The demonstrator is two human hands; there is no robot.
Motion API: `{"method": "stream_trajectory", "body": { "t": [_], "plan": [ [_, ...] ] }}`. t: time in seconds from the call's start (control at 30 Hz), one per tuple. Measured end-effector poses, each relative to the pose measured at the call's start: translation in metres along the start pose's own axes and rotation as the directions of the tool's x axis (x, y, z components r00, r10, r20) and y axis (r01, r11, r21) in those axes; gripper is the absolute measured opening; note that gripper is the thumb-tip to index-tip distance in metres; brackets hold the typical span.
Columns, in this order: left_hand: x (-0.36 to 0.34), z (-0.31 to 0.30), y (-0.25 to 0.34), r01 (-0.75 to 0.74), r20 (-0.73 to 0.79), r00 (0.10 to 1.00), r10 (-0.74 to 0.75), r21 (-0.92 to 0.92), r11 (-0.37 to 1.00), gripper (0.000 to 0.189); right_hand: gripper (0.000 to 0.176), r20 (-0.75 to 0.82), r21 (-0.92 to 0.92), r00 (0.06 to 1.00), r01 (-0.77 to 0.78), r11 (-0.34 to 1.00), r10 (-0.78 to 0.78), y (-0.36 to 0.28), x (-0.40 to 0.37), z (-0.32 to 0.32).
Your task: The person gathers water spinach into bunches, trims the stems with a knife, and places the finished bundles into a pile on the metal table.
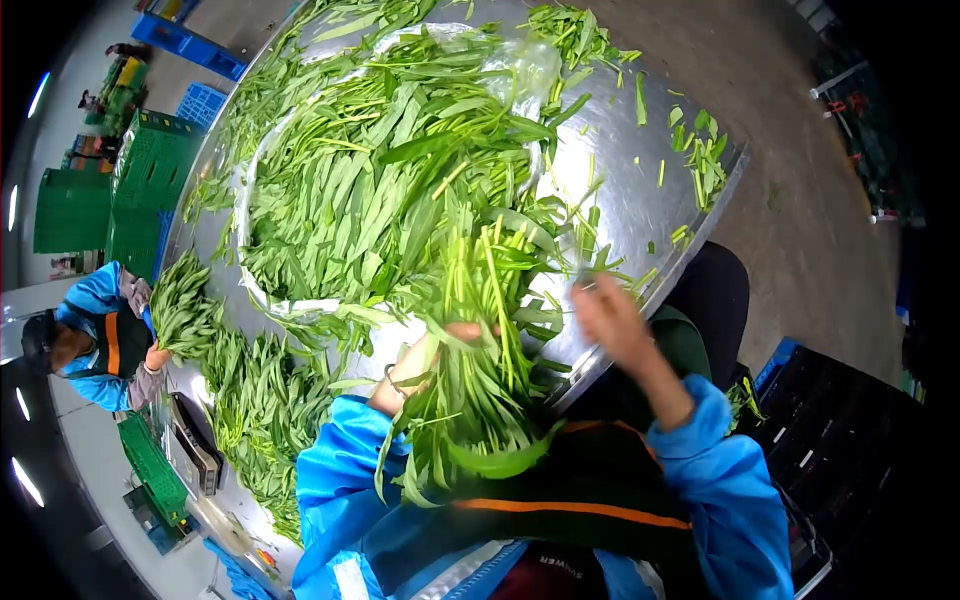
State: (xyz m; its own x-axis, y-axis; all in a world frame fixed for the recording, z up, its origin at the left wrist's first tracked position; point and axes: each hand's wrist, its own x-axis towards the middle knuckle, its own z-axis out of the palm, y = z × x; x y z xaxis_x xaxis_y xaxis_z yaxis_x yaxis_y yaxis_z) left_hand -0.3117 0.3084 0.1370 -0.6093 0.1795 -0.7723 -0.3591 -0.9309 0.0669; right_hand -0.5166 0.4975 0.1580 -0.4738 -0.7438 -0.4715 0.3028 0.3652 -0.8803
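My left hand (468, 331) is closed around a bunch of leafy water spinach (480, 365), mostly hidden behind its stems and leaves. The cut stem ends point up and away from me, and the leaves hang toward my apron. To the right of the bunch is my right hand (612, 318), blurred by motion, fingers curled. A small dark thing shows at its fingertips, too smeared to name. Beyond both hands a large heap of loose water spinach (350, 190) lies within a white plastic bag (243, 215) with its rim spread wide.
The metal table (640, 130) carries scattered leaves and stem pieces; its edge runs close to my right arm. More greens (265, 410) lie along the left. A co-worker (100, 340) handles a bunch there. Green crates (150, 160) and black crates (830, 430) stand around.
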Motion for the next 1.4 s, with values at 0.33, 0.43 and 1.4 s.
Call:
{"method": "stream_trajectory", "body": {
  "t": [0.33, 0.43, 1.4],
  "plan": [
    [-0.022, 0.041, -0.025, -0.323, 0.374, 0.889, 0.264, 0.105, 0.940, 0.052, 0.026, 0.163, -0.176, 0.957, 0.267, 0.947, -0.240, -0.002, 0.009, 0.049],
    [-0.023, 0.043, -0.021, -0.413, 0.372, 0.869, 0.326, 0.180, 0.893, 0.061, 0.023, 0.165, -0.157, 0.954, 0.274, 0.949, -0.249, -0.018, 0.000, 0.043],
    [-0.068, 0.088, 0.024, -0.199, 0.241, 0.857, 0.455, 0.970, -0.138, 0.053, 0.023, -0.009, -0.520, 0.822, 0.482, 0.705, -0.569, -0.046, -0.023, 0.047]
  ]
}}
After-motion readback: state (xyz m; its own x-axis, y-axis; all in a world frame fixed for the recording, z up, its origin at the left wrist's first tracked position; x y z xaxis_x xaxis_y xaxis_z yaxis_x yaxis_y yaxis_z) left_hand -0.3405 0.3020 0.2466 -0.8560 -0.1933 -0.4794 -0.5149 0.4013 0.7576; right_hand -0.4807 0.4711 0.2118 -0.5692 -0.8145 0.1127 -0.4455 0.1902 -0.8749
